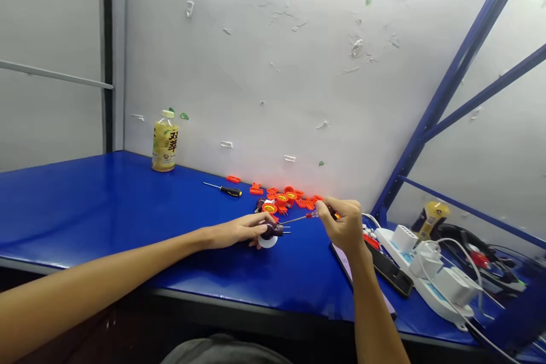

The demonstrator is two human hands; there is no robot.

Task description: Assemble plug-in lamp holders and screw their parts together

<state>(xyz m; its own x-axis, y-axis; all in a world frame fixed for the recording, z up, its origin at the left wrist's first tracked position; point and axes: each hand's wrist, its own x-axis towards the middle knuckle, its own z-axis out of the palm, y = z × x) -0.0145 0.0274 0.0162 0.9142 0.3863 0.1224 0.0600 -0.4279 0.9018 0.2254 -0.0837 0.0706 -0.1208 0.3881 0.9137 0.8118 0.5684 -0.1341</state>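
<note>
In my left hand (239, 231) is a dark brown plug-in lamp socket (269, 231) with a white round end, held just above the blue table. Its two metal prongs point right. My right hand (343, 223) is closed around the handle of a screwdriver (301, 218) with a clear red handle. The thin shaft runs left, and its tip is at the top of the socket; whether it sits in a screw I cannot tell. Behind my hands lie several orange plastic parts (256, 188) and orange lamp sockets (281, 199).
A black-and-yellow screwdriver (230, 191) lies left of the orange parts. A yellow drink bottle (165, 142) stands by the wall. To the right are a phone (343, 261), a dark flat device (392, 273), a white power strip (441, 298) with chargers and cables, and a yellow-and-black bottle (433, 219).
</note>
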